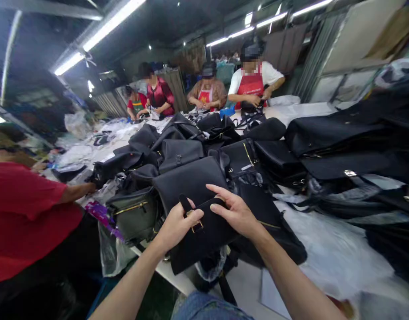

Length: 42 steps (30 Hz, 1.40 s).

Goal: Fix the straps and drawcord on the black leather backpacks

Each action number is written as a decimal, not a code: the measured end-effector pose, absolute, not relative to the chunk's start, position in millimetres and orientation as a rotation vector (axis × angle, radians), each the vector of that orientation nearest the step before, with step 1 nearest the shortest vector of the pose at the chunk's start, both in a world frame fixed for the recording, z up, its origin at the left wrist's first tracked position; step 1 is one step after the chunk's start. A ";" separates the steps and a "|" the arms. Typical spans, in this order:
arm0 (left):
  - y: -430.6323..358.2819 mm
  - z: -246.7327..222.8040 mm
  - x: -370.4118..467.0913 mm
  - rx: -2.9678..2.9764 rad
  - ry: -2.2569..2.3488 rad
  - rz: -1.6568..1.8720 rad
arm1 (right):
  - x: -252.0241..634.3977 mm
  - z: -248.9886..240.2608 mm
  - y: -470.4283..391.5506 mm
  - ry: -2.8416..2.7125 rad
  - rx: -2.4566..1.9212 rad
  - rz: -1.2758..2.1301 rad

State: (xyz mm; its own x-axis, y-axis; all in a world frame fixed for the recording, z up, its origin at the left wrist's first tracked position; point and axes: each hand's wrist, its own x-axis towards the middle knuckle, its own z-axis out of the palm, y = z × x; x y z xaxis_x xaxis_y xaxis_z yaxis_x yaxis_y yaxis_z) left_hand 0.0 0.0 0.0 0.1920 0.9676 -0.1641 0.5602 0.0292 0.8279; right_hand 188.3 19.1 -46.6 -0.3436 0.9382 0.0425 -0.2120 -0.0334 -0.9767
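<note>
Black leather flap bag with gold buckle point(204, 231) propped at table edge point(178, 278), gripped by left hand point(176, 226), thumb on strap; right hand point(235, 212) fingers pinching flap top, probably steadying it.

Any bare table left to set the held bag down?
Little. A pale strip of table lies far off by the red-apron worker. White wrapping covers the near right. The bag pile crowds the middle, ahead of both hands holding the black bag.

Bag point(204, 235) between both hands at the table's point(244, 284) near edge, bag heap point(198, 155) behind, plastic sheet point(334, 253) right.
</note>
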 end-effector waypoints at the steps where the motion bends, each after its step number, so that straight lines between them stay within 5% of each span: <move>1: -0.6 1.3 0.6 1.680 1.457 0.639 | 188.9 -46.7 19.5 -1.283 -0.858 1.547; 13: -8.0 8.2 -10.0 1.679 1.232 0.674 | 192.2 -47.9 21.3 -1.317 -0.865 1.506; 20: -6.5 4.8 -0.7 1.764 1.523 0.632 | 193.7 -38.7 21.8 -1.483 -0.918 1.362; 32: -7.7 8.9 -4.6 1.808 1.340 0.579 | 191.6 -44.2 24.0 -1.328 -0.821 1.567; 37: -8.0 8.6 -7.3 1.820 1.313 0.602 | 196.8 -39.0 27.4 -1.583 -0.876 1.379; 42: -9.4 8.3 -4.6 1.838 1.281 0.641 | 194.9 -11.6 25.4 -2.000 -0.844 0.790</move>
State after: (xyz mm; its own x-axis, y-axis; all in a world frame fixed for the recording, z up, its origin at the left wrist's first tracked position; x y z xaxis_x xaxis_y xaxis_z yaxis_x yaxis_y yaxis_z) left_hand -4.6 -9.4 8.3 0.3621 0.9316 -0.0323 0.5325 -0.1783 0.8274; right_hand 194.9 25.4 -11.6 -0.4503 0.7823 0.4304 0.2769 0.5806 -0.7657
